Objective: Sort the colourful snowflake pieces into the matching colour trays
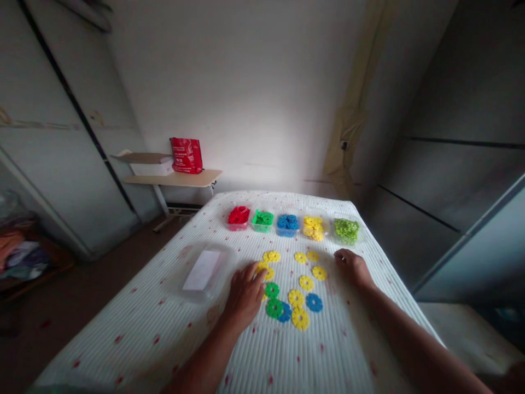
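Note:
My left hand point(246, 291) lies on the left side of the loose pieces, fingers stretched out. Its fingertips touch a yellow notched disc point(268, 273) and partly cover others. Just right of that hand are two green notched discs point(272, 290), the lower one overlapping a blue notched disc point(285, 312). Further right several yellow notched discs point(305, 283) lie flat, with another blue disc point(314, 302) beside them. My right hand point(353, 266) rests on the cloth to the right of the discs, fingers curled in. Whatever those fingers might hold is hidden.
Along the far side stand clear tubs of red point(238, 215), green point(263, 218), blue point(287, 222), yellow point(314, 226) and light green pieces point(346, 230). A clear plastic lid point(223, 269) with a white label lies left. Behind, a small table point(184, 178) holds a red bag point(187, 155).

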Available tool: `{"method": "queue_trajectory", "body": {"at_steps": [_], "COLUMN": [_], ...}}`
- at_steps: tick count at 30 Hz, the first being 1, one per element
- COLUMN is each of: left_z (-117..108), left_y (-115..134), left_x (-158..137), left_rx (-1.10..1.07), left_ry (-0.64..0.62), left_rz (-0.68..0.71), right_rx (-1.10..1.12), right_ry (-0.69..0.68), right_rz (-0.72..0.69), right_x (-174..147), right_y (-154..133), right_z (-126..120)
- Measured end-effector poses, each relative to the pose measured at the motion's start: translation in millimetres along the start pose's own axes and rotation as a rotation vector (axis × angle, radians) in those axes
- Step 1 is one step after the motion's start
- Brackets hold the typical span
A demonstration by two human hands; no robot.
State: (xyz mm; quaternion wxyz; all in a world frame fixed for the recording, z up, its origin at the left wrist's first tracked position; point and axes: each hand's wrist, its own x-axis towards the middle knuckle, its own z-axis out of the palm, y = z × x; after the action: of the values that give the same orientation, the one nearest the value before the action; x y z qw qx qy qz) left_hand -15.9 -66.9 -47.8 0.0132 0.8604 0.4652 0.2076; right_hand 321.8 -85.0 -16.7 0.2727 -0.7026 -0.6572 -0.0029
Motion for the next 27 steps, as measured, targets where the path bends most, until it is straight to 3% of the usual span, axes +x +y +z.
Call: {"method": "queue_trajectory", "body": {"at_steps": [7, 19, 27], "left_z": [-1, -6, -2], "left_y": [0, 4, 2], "left_x": [0, -1, -1], "left_rx": [0.022, 0.01, -0.019], "left_ry": [-0.02, -0.062, -0.006], "left_rz": [-0.02, -0.048, -0.031], "right_rx": [-0.13, -0.218, -0.259], "right_ry": [-0.058, -0.058, -0.055], "right_rz": [0.076, 0.06, 0.067], "right_x": [-6, -8, -9], "right_y": [-2, -4, -6], "right_z": [8, 11, 12]}}
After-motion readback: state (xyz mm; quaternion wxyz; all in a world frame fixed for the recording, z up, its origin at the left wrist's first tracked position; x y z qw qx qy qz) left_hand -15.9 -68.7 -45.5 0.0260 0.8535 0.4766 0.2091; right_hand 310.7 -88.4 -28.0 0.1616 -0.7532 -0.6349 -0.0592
